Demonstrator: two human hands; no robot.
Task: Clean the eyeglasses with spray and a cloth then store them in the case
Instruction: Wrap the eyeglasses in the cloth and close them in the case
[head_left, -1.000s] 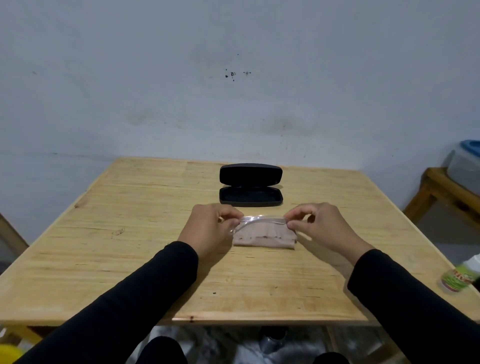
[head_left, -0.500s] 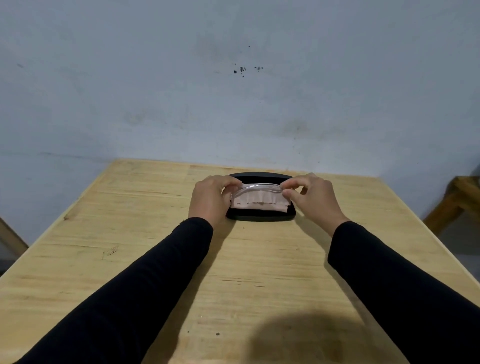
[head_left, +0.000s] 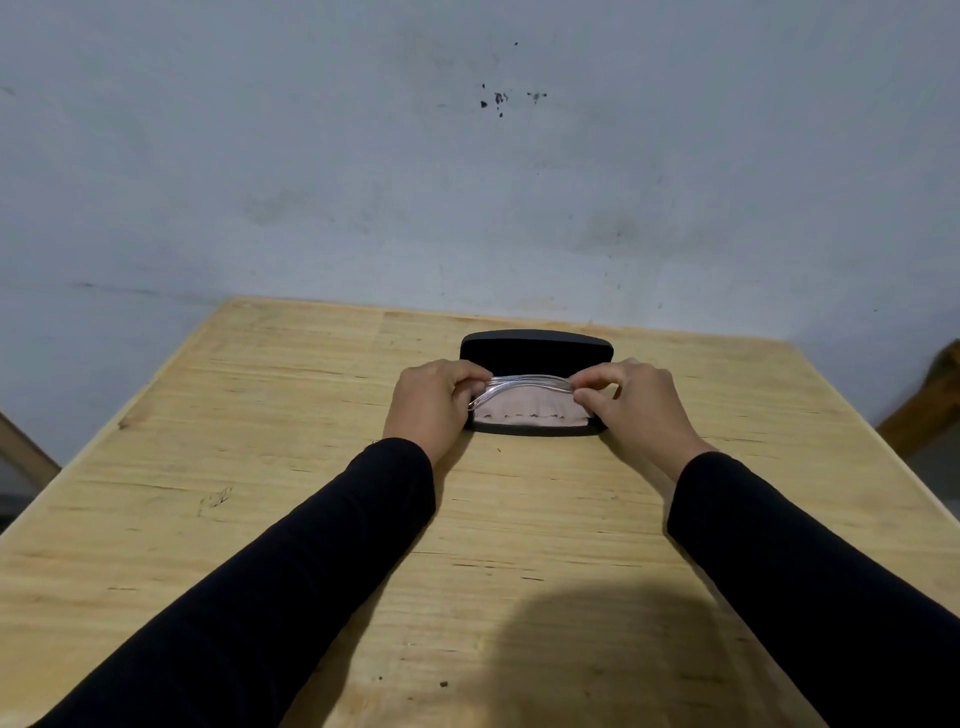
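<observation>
Hands hold the glasses (head_left: 524, 385) by both ends, left hand (head_left: 434, 402) and right hand (head_left: 631, 402) pinching, setting them with the pink cloth (head_left: 530, 414) inside the open black case (head_left: 535, 349).

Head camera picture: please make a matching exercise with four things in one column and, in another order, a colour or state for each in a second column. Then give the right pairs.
Things:
1. case
2. cloth
3. glasses
4. table

Colour or state:
A. light wood, bears the rest
B. black, lid open
C. clear frame, folded, held at both ends by the left hand and right hand
D. pale pink, lying in the lower half of the case

Pairs: 1-B, 2-D, 3-C, 4-A
</observation>
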